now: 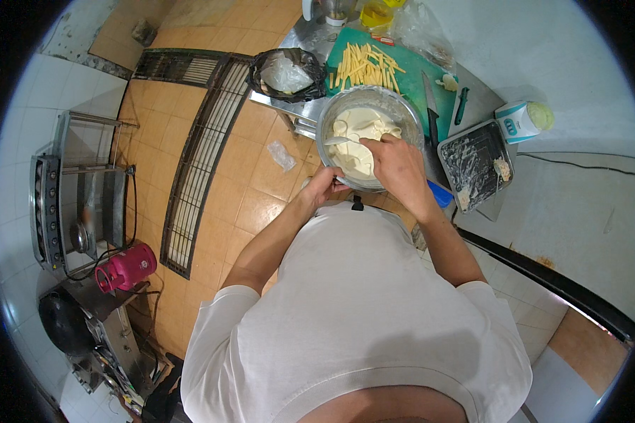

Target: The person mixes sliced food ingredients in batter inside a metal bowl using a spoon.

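A wide metal bowl [408, 115] stands at the table's near edge, holding a thick cream-coloured mixture [363, 125]. My left hand [322, 185] grips the bowl's near left rim. Over the bowl, my right hand [395, 166] is closed around a spoon [337, 140]; its pale end points left and touches the mixture. The rest of the spoon is hidden under my fingers. Just beyond the bowl, a heap of pale yellow sticks, like cut fries [367, 65], lies on a green cutting board [409, 56].
A knife [431, 113] and a dark green-handled tool [461, 106] lie right of the bowl. Near them are a smeared metal tray [453, 158] and a white container [518, 121]. A black plastic bag [303, 90] sits left. Floor grates [204, 155] and a pink gas cylinder [128, 268] are farther left.
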Motion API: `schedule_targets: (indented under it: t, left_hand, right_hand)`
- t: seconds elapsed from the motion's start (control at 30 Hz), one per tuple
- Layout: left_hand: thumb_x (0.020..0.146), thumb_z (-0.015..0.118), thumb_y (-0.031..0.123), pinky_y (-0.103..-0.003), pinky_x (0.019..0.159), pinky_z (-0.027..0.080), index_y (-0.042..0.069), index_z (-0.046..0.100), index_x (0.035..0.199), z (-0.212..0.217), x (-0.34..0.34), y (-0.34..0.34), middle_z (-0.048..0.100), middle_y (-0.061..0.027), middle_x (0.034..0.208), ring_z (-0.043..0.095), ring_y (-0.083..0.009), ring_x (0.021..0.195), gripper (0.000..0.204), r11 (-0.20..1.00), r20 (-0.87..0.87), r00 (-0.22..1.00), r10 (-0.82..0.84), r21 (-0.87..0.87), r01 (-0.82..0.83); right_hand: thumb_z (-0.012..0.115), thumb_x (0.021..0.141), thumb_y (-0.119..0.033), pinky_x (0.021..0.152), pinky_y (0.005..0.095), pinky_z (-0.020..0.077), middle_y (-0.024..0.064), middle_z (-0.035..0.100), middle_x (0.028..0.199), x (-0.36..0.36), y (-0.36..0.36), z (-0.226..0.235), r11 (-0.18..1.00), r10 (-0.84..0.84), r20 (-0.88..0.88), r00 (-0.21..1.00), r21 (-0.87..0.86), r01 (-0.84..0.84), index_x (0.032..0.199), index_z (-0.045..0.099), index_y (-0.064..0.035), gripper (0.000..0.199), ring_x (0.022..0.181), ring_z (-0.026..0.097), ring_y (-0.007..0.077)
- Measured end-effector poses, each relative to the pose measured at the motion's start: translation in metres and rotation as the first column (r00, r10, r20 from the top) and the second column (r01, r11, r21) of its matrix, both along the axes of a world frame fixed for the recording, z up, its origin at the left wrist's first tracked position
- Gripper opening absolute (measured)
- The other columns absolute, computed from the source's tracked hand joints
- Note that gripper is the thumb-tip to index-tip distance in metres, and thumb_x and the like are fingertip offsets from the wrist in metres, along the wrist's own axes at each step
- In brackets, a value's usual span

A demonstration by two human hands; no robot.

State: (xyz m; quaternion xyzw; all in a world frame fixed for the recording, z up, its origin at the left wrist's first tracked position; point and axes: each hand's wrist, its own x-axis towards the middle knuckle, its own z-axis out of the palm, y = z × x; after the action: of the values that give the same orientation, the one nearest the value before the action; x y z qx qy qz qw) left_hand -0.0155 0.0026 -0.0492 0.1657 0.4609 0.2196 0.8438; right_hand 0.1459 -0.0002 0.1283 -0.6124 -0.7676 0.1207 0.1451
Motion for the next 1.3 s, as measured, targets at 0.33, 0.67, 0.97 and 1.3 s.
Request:
schedule_targets:
  t: [0.33,0.67,0.97,1.3]
  left_hand:
    - [0.075,0.048,0.005,-0.033,0.081,0.051,0.007,0.038,0.122,-0.002,0.0,0.0,0.052,-0.0102,0.112,0.055,-0.021,0.098,0.048,1.0,0.016,1.0,0.007,0.015,-0.007]
    - [0.076,0.049,0.007,-0.03,0.081,0.051,0.003,0.044,0.118,-0.005,-0.003,-0.001,0.054,-0.01,0.11,0.056,-0.0201,0.097,0.043,1.0,-0.022,1.0,-0.01,-0.006,0.01]
    - [0.076,0.049,0.009,-0.031,0.083,0.051,0.0,0.047,0.112,-0.016,0.002,-0.001,0.055,-0.0102,0.106,0.056,-0.0204,0.096,0.037,1.0,-0.017,1.0,0.004,-0.007,-0.004]
    - [0.075,0.05,0.006,-0.032,0.081,0.05,0.002,0.041,0.118,-0.012,-0.001,-0.002,0.054,-0.011,0.106,0.057,-0.0214,0.09,0.045,1.0,0.05,0.999,0.003,-0.007,-0.003]
  right_hand:
    - [0.053,0.074,-0.004,0.057,0.0409,0.0486,0.0148,0.061,0.074,-0.001,0.001,0.002,1.0,0.003,0.019,1.0,-0.005,-0.003,0.098,0.067,-0.0125,0.029,0.065,0.06,0.033]
    - [0.049,0.075,-0.004,0.062,0.0441,0.0492,0.0193,0.062,0.078,0.015,0.012,-0.023,0.982,-0.166,0.046,0.985,-0.084,0.169,0.092,0.066,-0.0059,0.024,0.071,0.061,0.0368]
    - [0.048,0.078,-0.011,0.067,0.0433,0.0517,0.0203,0.064,0.078,0.069,0.07,-0.152,0.967,-0.249,0.214,0.945,0.002,0.254,0.081,0.068,-0.0033,0.022,0.072,0.064,0.036]
    - [0.054,0.073,-0.015,0.079,0.043,0.0487,0.017,0.065,0.087,0.07,0.074,-0.158,0.911,-0.226,0.04,0.973,-0.345,0.226,0.088,0.071,-0.0165,0.023,0.084,0.062,0.0348]
